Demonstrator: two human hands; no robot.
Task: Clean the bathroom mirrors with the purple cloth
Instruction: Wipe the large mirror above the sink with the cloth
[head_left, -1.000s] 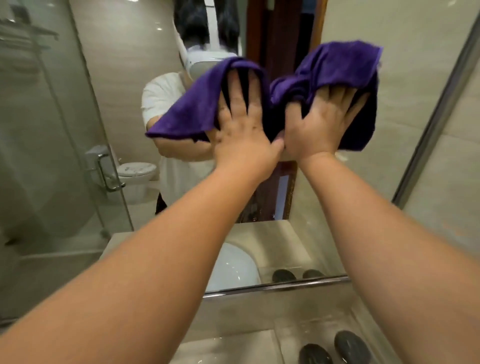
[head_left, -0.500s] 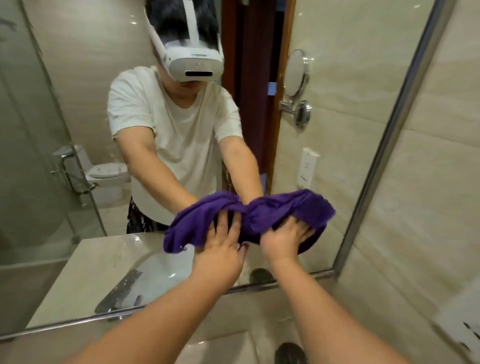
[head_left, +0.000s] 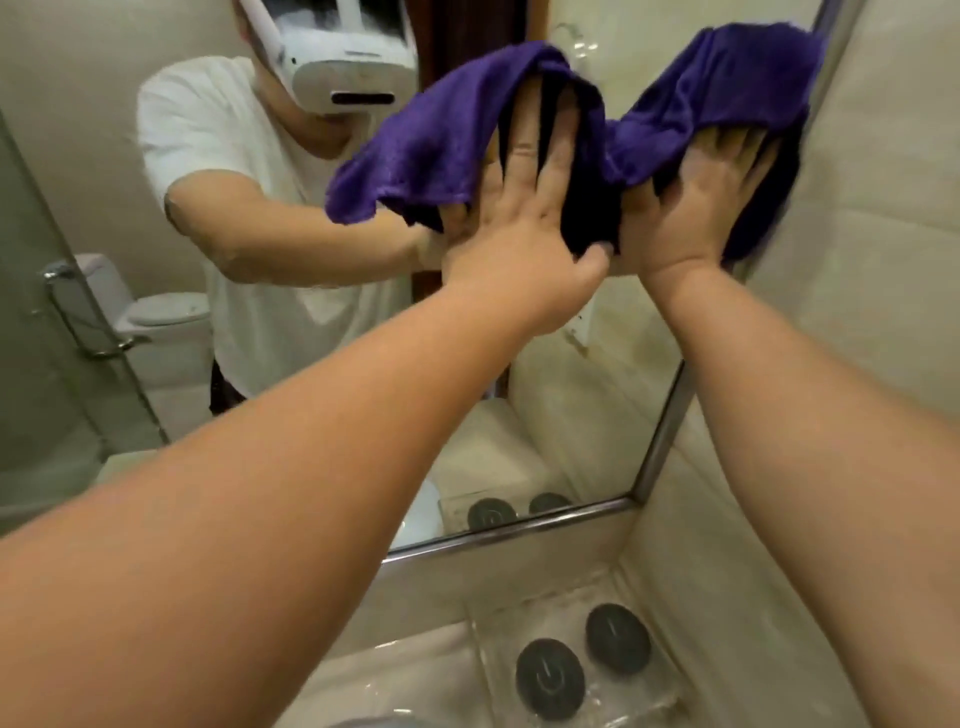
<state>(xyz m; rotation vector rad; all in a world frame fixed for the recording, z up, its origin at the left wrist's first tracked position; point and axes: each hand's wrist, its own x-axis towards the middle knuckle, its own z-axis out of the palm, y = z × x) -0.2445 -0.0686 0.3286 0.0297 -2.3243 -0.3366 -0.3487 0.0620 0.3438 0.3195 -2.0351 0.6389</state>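
The cloth (head_left: 441, 150) is bunched against the mirror (head_left: 597, 395), high up near its right edge. The left hand (head_left: 519, 218) presses flat on its middle, fingers straight and spread. The right hand (head_left: 691, 208) presses its right end, fingers spread, tips under a fold.

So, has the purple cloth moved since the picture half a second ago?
Yes, upward: the purple cloth is now far above the mirror's bottom frame.

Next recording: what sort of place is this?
Most likely a bathroom: the metal-framed wall mirror reflects a toilet and a glass shower door, and a pale counter runs beneath it.
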